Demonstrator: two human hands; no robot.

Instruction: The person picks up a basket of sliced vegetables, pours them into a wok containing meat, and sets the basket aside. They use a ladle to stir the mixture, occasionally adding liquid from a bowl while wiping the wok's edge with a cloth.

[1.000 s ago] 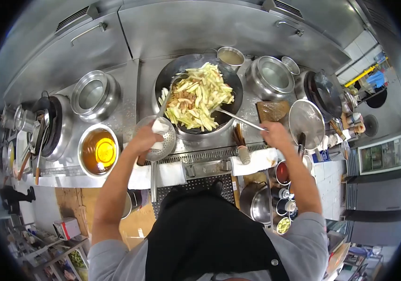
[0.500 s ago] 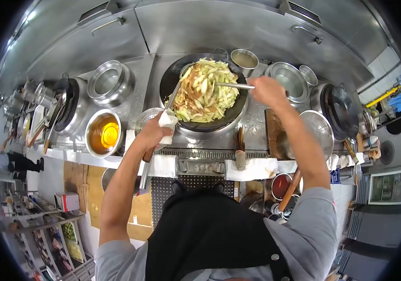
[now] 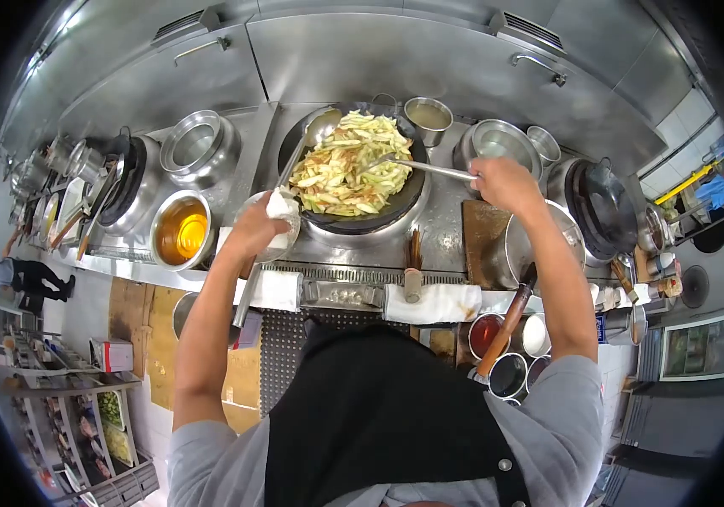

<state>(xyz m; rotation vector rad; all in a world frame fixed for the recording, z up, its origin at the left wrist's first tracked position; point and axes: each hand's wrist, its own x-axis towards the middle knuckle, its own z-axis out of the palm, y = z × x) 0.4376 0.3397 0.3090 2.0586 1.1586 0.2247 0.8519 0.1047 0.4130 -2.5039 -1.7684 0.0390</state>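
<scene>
A black wok (image 3: pixel 417 156) on the range holds a heap of pale cut vegetable strips (image 3: pixel 353 173), browned in places by sauce. My left hand (image 3: pixel 254 230) is closed around the long handle of a ladle, with a folded white cloth (image 3: pixel 281 207) in the same grip. The ladle's bowl (image 3: pixel 322 127) rests at the wok's upper left, beside the food. On the right, my right hand (image 3: pixel 505 184) grips a long metal-handled cooking utensil (image 3: pixel 438 171). It slants down to the left into the strips, its head partly hidden among them.
A bowl of amber liquid (image 3: pixel 163 245) stands left of my left arm. Behind the wok is a small metal pot (image 3: pixel 428 118). A wooden-handled strainer (image 3: pixel 510 329) and a cutting board (image 3: pixel 480 241) lie near my right arm. Another person (image 3: pixel 28 275) stands far left.
The view has shifted slightly. The right utensil has gone from nearly level to slanting, and the strips are rearranged with less brown showing. The ladle's bowl now shows more clearly.
</scene>
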